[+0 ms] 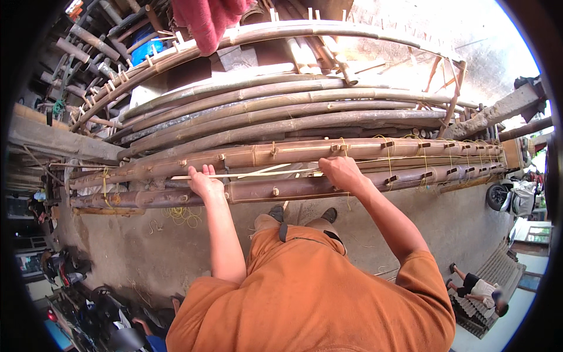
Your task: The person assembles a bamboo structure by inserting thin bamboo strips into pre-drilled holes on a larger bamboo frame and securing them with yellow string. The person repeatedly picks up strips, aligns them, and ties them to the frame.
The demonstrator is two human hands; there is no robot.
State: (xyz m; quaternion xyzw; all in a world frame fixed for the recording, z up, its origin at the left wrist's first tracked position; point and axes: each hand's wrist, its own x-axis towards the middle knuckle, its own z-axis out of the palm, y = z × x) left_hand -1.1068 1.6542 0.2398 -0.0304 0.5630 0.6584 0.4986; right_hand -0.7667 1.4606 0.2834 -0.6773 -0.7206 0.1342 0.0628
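While two long bamboo poles span the view side by side, the upper pole (302, 151) & lower pole (252, 191) leave a narrow gap btwn them. Orange shirt (311, 293) fills bottom ctr, and a red cloth (205, 23) is cut off by the top edge.

Both arms reach fwd: L forearm (224, 234) nearly straight up the view, R forearm (394, 220) slanting up & inward from a bent elbow. Hands well apart. L hand (206, 185) is palm-up at the gap, fingers part-open & slightly curled, a thin pale strip (258, 174) crossing it; can't tell if pinched. R hand (345, 175) is back-up in a fist, closed on the strip's R end, just beside the upper pole; can't tell if knuckles touch it.

Strip runs btwn the hands over the gap, approx parallel to the poles, L end poking out past L hand. Yellow cord (185, 216) lies looped below the lower pole. Short pegs (275, 192) stick out of both poles. R fingertips hidden under the hand.
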